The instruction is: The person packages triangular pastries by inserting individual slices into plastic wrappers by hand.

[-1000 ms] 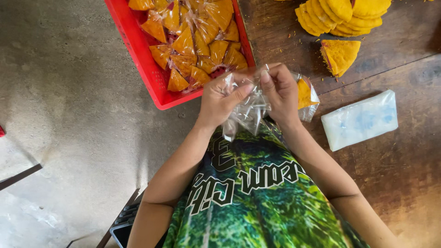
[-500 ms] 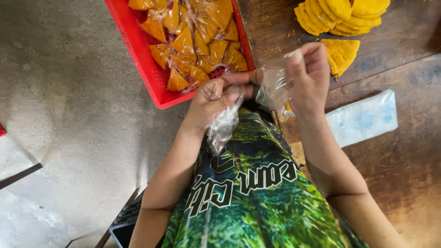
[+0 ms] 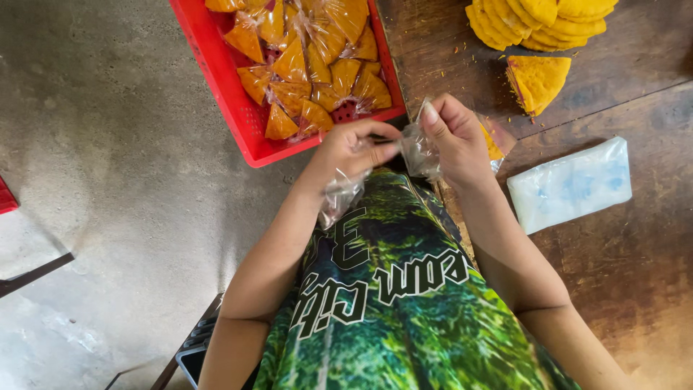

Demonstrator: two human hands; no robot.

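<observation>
My left hand [image 3: 354, 150] and my right hand [image 3: 453, 137] meet in front of my chest, both pinching a small clear plastic bag [image 3: 417, 150]. More crumpled clear plastic [image 3: 339, 195] hangs below my left hand. Under my right hand, on the wooden table, lies a bagged orange-yellow wedge [image 3: 494, 143], partly hidden by the hand. A red plastic crate [image 3: 216, 79] just beyond my left hand holds several bagged orange wedges [image 3: 310, 65].
A stack of yellow-orange flat cakes [image 3: 541, 22] and one cut wedge [image 3: 538, 81] lie at the far right of the dark wooden table [image 3: 635, 274]. A pack of clear bags [image 3: 570, 184] rests to my right. Grey concrete floor [image 3: 108, 180] fills the left.
My right hand rose with the plastic half a second ago, then came back down. Both hands now hold the small bag closer to the crate's corner.
</observation>
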